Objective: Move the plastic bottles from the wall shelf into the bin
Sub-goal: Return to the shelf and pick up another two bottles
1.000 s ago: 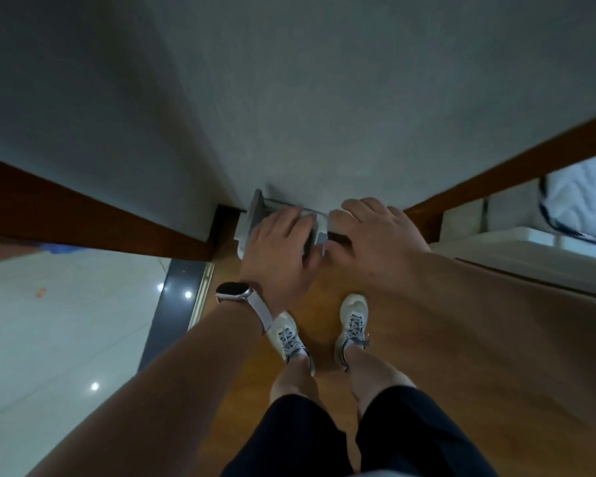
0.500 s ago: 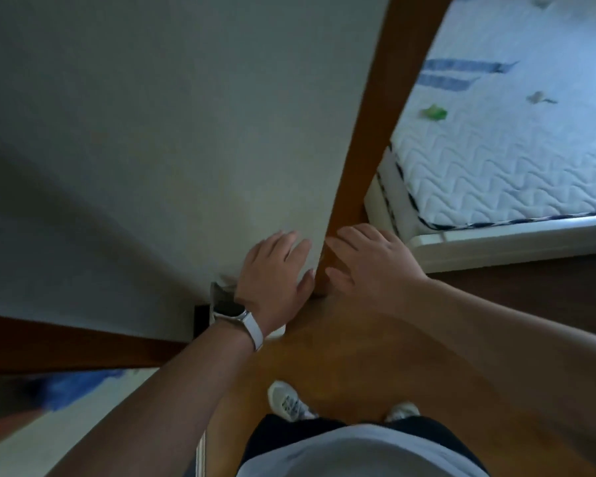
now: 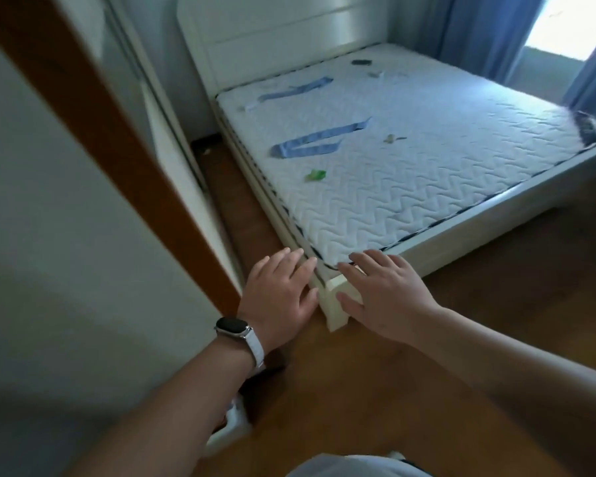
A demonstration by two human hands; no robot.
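My left hand (image 3: 279, 297), with a watch on its wrist, is stretched out in front of me, fingers apart and holding nothing. My right hand (image 3: 382, 297) is beside it, also open and empty. Both hover in front of the near corner of a bed. No plastic bottle, wall shelf or bin shows in the head view.
A white bed frame (image 3: 338, 304) carries a bare quilted mattress (image 3: 410, 173) with blue strips (image 3: 310, 144) and small scraps on it. A brown door frame (image 3: 117, 142) and grey wall stand at the left. Wooden floor (image 3: 358, 390) lies below; blue curtains (image 3: 479, 32) hang at the back right.
The view has swung up and to the right, from the floor and my feet to the bed. Both hands stayed out in front, open and empty.
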